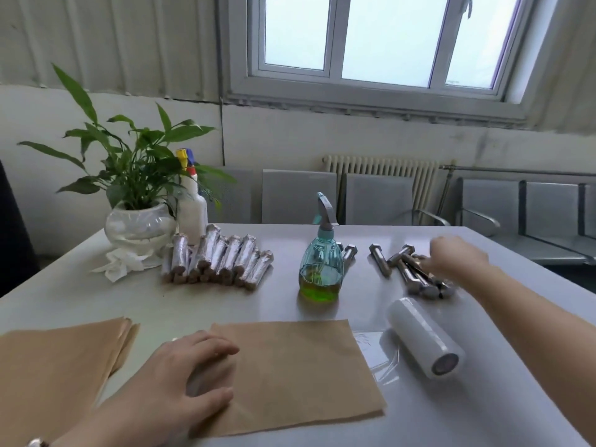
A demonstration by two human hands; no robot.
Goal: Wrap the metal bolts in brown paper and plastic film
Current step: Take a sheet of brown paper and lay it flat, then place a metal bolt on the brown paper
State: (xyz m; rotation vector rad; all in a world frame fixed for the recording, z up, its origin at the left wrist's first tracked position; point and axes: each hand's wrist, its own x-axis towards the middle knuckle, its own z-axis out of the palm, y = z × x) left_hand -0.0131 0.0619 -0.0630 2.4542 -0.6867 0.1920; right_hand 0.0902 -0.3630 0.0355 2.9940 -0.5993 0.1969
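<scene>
A sheet of brown paper (290, 366) lies flat at the table's front middle. My left hand (190, 375) rests on its left edge with fingers loosely bent. Several bare metal bolts (416, 272) lie in a heap at the right rear. My right hand (454, 253) is stretched out over that heap, blurred, its fingers reaching down among the bolts; whether it grips one is unclear. A roll of plastic film (425, 340) lies in front of the bolts, a loose end trailing toward the paper. Several wrapped bolts (219, 259) are stacked at the left rear.
A stack of brown paper sheets (58, 366) lies at the front left. A green-filled spray bottle (321, 262) stands mid-table. A potted plant (138, 224), a white spray bottle (192, 204) and crumpled tissue (119, 262) occupy the back left corner. Metal chairs stand behind the table.
</scene>
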